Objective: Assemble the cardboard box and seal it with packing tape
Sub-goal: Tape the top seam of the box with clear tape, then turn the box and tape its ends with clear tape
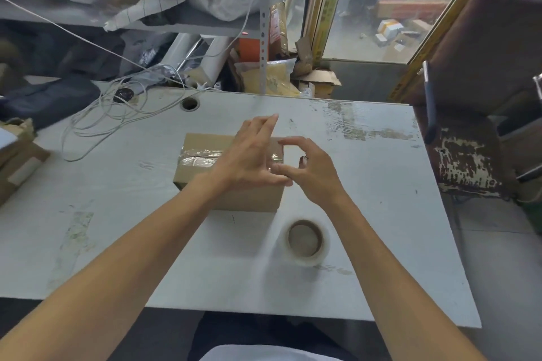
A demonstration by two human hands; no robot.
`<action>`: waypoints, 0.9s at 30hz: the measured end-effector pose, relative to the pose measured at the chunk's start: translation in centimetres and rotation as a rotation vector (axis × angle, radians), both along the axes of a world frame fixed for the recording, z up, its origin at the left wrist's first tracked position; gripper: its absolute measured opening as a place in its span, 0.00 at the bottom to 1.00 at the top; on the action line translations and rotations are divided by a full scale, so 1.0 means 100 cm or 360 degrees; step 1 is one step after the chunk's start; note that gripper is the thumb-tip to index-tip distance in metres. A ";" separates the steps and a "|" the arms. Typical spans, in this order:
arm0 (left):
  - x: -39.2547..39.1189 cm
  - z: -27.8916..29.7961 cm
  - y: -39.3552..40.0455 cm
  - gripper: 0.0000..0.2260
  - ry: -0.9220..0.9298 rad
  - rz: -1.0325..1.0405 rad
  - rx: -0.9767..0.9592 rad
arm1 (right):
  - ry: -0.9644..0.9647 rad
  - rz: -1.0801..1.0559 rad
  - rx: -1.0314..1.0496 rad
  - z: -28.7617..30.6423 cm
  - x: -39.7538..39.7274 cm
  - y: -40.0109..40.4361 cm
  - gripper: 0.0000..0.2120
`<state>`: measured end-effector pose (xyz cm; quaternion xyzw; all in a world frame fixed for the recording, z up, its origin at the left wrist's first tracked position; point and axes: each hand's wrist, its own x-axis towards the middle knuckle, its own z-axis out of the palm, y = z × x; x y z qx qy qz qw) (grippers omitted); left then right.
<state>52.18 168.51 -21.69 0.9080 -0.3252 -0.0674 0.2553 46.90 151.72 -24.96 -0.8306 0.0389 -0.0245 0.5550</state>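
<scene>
Box (pixel 231 176) sits mid-table (pixel 381 214), top seam taped; tape roll (pixel 306 242) by the near edge. Left hand (pixel 249 155) flat on the lid, fingers straight; right hand (pixel 311 170) loosely curled, holding nothing visible. Rub the tape end down over the right edge, bubbles outward.

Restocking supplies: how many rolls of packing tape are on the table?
1. The tape roll lies flat on the table, in front of the cardboard box. Clutter behind may hide more.

The cardboard box (pixel 205 167) lies on the table (pixel 381 214). The tape roll (pixel 306 242) lies in front of it, to the right. Cables (pixel 117 114) lie behind-left.
</scene>
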 end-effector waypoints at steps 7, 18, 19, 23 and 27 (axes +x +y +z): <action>0.021 -0.012 0.107 0.48 0.0152 0.0356 0.0363 | 0.0226 0.0018 -0.0208 0.011 -0.002 0.021 0.20; 0.046 -0.030 0.142 0.07 0.0923 0.0697 -0.1070 | 0.0340 -0.0136 -0.0448 0.019 -0.004 0.040 0.14; 0.047 -0.030 0.143 0.07 0.0946 0.0724 -0.1084 | 0.0350 -0.0149 -0.0466 0.019 -0.004 0.041 0.14; 0.030 -0.028 0.150 0.13 0.0899 0.0847 -0.0978 | 0.0318 -0.0202 -0.0527 0.023 -0.006 0.052 0.17; -0.007 -0.025 0.148 0.20 0.0747 0.0617 -0.0734 | 0.0270 -0.0296 -0.0584 0.026 -0.011 0.059 0.17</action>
